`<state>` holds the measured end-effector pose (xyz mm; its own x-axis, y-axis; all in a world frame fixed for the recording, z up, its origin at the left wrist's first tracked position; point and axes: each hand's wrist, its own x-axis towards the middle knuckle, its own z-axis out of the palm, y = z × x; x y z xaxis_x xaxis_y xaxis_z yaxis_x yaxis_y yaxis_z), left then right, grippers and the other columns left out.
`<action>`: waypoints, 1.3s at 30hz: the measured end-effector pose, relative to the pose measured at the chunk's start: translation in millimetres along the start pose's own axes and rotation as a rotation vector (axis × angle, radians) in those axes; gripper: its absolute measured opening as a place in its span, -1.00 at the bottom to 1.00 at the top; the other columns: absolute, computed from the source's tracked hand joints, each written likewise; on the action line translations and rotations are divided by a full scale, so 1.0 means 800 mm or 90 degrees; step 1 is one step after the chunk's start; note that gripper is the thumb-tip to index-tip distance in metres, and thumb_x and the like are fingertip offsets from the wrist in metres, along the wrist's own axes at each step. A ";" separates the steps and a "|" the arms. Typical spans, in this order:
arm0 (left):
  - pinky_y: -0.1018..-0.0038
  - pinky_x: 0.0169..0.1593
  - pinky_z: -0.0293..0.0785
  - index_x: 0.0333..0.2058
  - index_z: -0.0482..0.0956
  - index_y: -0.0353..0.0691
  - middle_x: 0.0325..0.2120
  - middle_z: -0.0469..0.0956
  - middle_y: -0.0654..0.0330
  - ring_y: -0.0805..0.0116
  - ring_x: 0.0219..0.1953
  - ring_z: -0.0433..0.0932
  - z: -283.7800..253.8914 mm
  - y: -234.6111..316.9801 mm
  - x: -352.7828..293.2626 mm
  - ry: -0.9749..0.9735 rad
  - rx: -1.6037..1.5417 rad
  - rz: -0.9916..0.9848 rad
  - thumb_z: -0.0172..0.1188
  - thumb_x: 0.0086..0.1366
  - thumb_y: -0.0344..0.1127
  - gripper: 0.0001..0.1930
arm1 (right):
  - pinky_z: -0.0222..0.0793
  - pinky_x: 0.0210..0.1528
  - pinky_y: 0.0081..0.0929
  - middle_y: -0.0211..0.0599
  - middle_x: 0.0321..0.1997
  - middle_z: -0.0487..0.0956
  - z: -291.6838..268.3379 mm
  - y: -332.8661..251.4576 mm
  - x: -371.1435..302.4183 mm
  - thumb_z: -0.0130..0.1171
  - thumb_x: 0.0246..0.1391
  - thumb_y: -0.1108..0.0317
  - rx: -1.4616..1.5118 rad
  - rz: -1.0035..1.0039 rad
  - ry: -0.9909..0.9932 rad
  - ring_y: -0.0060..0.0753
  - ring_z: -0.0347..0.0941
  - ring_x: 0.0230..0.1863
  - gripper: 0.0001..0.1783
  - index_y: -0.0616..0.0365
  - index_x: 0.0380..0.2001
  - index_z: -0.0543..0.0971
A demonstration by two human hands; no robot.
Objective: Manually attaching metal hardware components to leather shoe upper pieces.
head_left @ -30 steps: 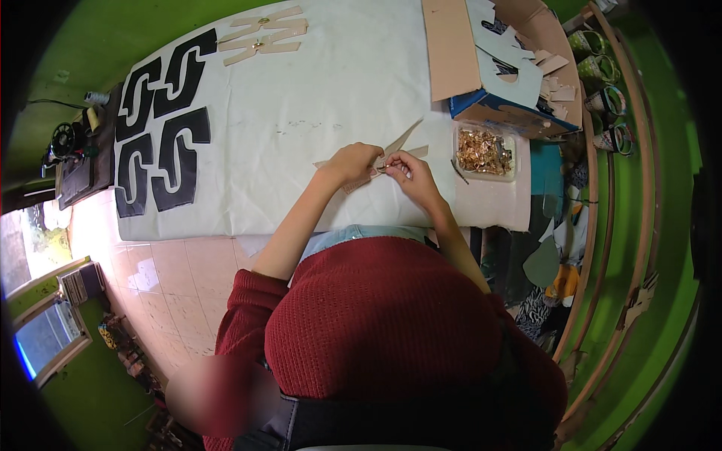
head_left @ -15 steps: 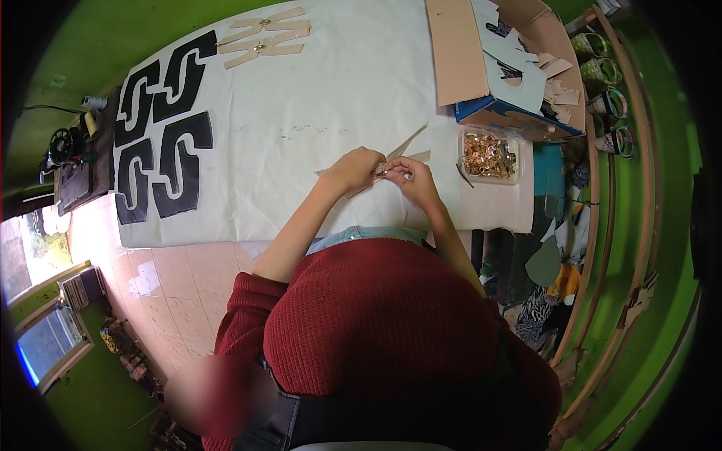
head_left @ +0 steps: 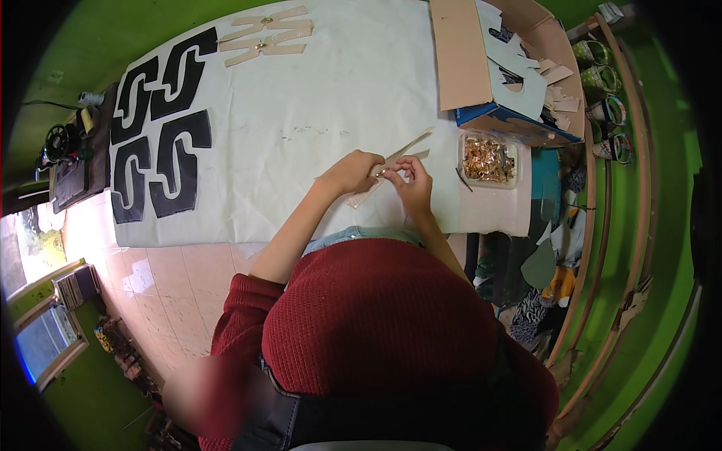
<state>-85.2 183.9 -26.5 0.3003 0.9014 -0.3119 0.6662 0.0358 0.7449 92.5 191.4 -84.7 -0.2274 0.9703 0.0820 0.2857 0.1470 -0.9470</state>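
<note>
Close to the table's near edge, my left hand (head_left: 352,173) is closed on a beige strap piece (head_left: 364,198). Its slim ends stick out beyond my fingers, two to the upper right and one toward me. My right hand (head_left: 412,180) pinches a small shiny gold-coloured metal fitting (head_left: 381,173) against the middle of the piece. How far the fitting is set into it is hidden by my fingers. At the far side lie similar beige strap pieces (head_left: 282,37), each with a gold-coloured fitting at its centre.
Right of my hands stands a clear plastic tub (head_left: 489,160) of gold-coloured metal parts, with a thin dark tool (head_left: 464,179) beside it. Behind is a cardboard box (head_left: 460,56) of offcuts. Several black S-shaped pieces (head_left: 180,165) lie left, near a sewing machine (head_left: 59,143).
My right hand has turned and shifted slightly left, still pinching at the fitting. The strap piece has tilted a little, and more of its near end shows. The whole view has shifted slightly.
</note>
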 end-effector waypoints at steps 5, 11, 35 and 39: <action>0.29 -0.39 0.39 -0.27 0.52 -0.35 -0.65 0.49 -0.02 0.08 -0.55 0.50 0.017 -0.011 -0.007 0.066 -0.075 0.027 0.31 0.04 -0.33 -0.70 | 0.29 -0.37 -0.56 -0.39 -0.44 0.58 -0.009 -0.006 0.000 0.37 -0.17 0.36 -0.056 0.009 -0.067 -0.54 0.37 -0.44 -0.78 0.15 -0.40 0.59; 0.25 -0.38 0.40 -0.25 0.50 -0.32 -0.63 0.51 0.00 0.05 -0.51 0.52 0.027 -0.010 -0.005 0.090 -0.009 0.033 0.31 0.06 -0.24 -0.66 | 0.33 -0.32 -0.54 -0.36 -0.41 0.59 -0.016 -0.004 -0.002 0.35 -0.15 0.36 -0.066 0.015 -0.086 -0.49 0.39 -0.41 -0.79 0.17 -0.39 0.59; 0.20 -0.30 0.37 -0.30 0.41 -0.31 -0.46 0.52 -0.04 -0.03 -0.33 0.50 0.035 -0.016 -0.004 0.017 0.015 0.056 0.15 0.11 -0.41 -0.81 | 0.25 -0.38 -0.60 -0.45 -0.48 0.54 -0.011 -0.006 -0.009 0.36 -0.15 0.41 0.001 0.001 -0.117 -0.58 0.32 -0.45 -0.79 0.15 -0.38 0.58; 0.21 -0.32 0.37 -0.28 0.38 -0.33 -0.49 0.51 -0.06 -0.03 -0.35 0.50 0.022 0.000 -0.010 0.003 -0.001 0.018 0.11 0.12 -0.44 -0.81 | 0.26 -0.37 -0.63 -0.45 -0.45 0.55 -0.018 0.002 -0.010 0.35 -0.13 0.41 0.012 0.013 -0.086 -0.63 0.33 -0.44 -0.80 0.18 -0.38 0.57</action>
<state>-75.7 168.9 -33.9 0.3158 0.9041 -0.2878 0.6566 0.0107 0.7542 108.1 186.4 -82.6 -0.3460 0.9380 0.0216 0.2747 0.1233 -0.9536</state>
